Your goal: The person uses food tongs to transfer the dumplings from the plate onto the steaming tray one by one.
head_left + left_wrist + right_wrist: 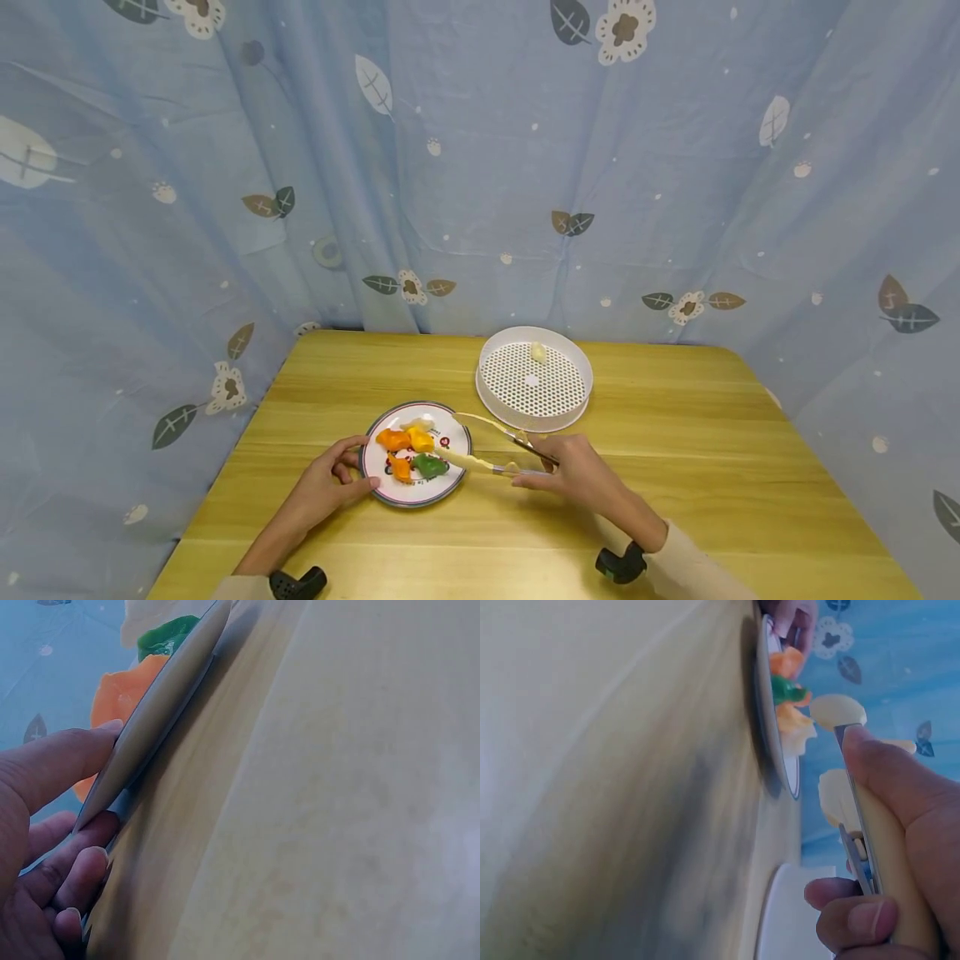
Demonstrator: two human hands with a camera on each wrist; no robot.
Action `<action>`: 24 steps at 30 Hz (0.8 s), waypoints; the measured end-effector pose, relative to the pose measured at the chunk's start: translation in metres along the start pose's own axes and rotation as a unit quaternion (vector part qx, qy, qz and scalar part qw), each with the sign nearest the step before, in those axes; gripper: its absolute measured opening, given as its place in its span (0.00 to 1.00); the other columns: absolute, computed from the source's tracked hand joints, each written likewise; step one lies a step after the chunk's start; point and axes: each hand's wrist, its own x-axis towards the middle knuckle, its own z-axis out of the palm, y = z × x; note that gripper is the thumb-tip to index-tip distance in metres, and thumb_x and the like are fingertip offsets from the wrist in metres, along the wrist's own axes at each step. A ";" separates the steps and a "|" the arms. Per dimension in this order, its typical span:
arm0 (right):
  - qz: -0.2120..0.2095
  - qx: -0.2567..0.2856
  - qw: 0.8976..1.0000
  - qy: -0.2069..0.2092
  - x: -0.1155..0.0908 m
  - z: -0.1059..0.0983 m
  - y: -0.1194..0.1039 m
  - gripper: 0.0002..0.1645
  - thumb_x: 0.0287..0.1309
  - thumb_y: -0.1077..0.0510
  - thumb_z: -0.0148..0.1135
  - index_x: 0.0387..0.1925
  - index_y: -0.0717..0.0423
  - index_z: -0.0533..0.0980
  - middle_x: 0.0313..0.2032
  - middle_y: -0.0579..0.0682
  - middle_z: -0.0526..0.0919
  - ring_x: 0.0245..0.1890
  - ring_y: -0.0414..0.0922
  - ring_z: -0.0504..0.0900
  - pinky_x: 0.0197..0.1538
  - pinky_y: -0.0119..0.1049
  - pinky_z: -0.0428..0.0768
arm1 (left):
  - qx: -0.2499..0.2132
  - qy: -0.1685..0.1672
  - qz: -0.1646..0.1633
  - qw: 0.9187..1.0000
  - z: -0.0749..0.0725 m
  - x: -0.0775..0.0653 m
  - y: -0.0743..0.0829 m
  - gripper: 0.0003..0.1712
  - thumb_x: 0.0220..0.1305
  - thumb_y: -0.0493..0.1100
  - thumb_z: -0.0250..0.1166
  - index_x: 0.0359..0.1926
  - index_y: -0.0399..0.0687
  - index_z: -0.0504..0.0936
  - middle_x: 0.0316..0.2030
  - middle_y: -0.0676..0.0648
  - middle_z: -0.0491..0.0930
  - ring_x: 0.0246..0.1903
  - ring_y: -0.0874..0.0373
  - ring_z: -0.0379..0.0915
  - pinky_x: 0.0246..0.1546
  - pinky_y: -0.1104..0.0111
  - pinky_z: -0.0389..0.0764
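My left hand (330, 479) pinches the plate (408, 496), my right hand (581, 473) grips parted tongs (467, 460) beside the yellow piece (421, 440), beyond my left fingertips; best brace the rim, squeeze lightly.

Cream sleeves (693, 567), curved black wrist cameras (622, 564)

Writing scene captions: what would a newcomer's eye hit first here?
Likely the vivid orange, yellow and green pieces on the white plate, left of centre in the head view. Next, the pale-ended tongs in the right grip, pointing toward that plate. Behind, a white perforated tray holds one pale piece.
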 end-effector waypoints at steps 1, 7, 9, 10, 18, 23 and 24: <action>-0.004 0.005 1.000 -0.003 -0.001 0.001 -0.001 0.25 0.55 0.37 0.75 0.27 0.50 0.76 0.18 0.34 0.63 0.18 0.26 0.57 0.22 0.24 0.59 | 0.001 0.001 0.001 1.000 0.000 0.000 0.000 0.42 0.54 0.47 0.82 0.68 0.50 0.74 0.46 0.45 0.79 0.35 0.53 0.67 0.33 0.67 0.69; -0.006 0.022 0.999 -0.033 -0.004 0.005 -0.003 0.24 0.57 0.36 0.73 0.36 0.51 0.81 0.18 0.34 0.62 0.19 0.27 0.55 0.22 0.23 0.57 | 0.005 0.005 0.002 1.000 0.001 0.000 0.001 0.42 0.55 0.46 0.81 0.69 0.49 0.74 0.46 0.44 0.78 0.35 0.53 0.66 0.32 0.68 0.69; -0.006 0.021 0.999 -0.039 -0.006 0.007 -0.004 0.27 0.58 0.35 0.72 0.42 0.53 0.84 0.19 0.34 0.62 0.19 0.27 0.55 0.23 0.23 0.57 | 0.005 0.005 0.001 1.000 0.002 0.000 0.002 0.42 0.55 0.46 0.81 0.69 0.48 0.74 0.47 0.44 0.78 0.35 0.53 0.66 0.32 0.67 0.68; -0.008 0.021 0.999 -0.039 -0.006 0.008 -0.004 0.29 0.58 0.35 0.71 0.46 0.55 0.85 0.19 0.34 0.61 0.19 0.27 0.55 0.23 0.23 0.57 | 0.005 0.006 0.001 1.000 0.002 0.000 0.002 0.41 0.55 0.46 0.81 0.69 0.48 0.74 0.47 0.44 0.78 0.35 0.53 0.66 0.32 0.67 0.68; -0.025 0.019 0.999 -0.042 -0.005 0.011 -0.007 0.24 0.58 0.39 0.73 0.43 0.54 0.83 0.19 0.34 0.60 0.20 0.27 0.55 0.25 0.23 0.58 | 0.012 0.009 0.003 1.000 0.002 0.000 0.001 0.42 0.55 0.46 0.81 0.69 0.48 0.74 0.48 0.44 0.78 0.35 0.53 0.66 0.32 0.67 0.68; -0.011 0.014 0.998 -0.058 -0.002 0.012 -0.011 0.22 0.57 0.40 0.75 0.38 0.53 0.82 0.19 0.34 0.59 0.19 0.28 0.56 0.24 0.24 0.57 | 0.012 0.009 0.002 1.000 0.003 0.000 0.001 0.42 0.55 0.46 0.81 0.69 0.48 0.74 0.47 0.44 0.78 0.35 0.53 0.66 0.32 0.67 0.68; -0.010 0.013 0.998 -0.061 -0.002 0.012 -0.012 0.22 0.58 0.40 0.75 0.39 0.53 0.83 0.19 0.34 0.59 0.20 0.28 0.56 0.24 0.23 0.58 | 0.012 0.009 0.002 1.000 0.003 0.000 0.001 0.42 0.55 0.46 0.81 0.69 0.48 0.74 0.47 0.44 0.78 0.35 0.53 0.66 0.32 0.67 0.69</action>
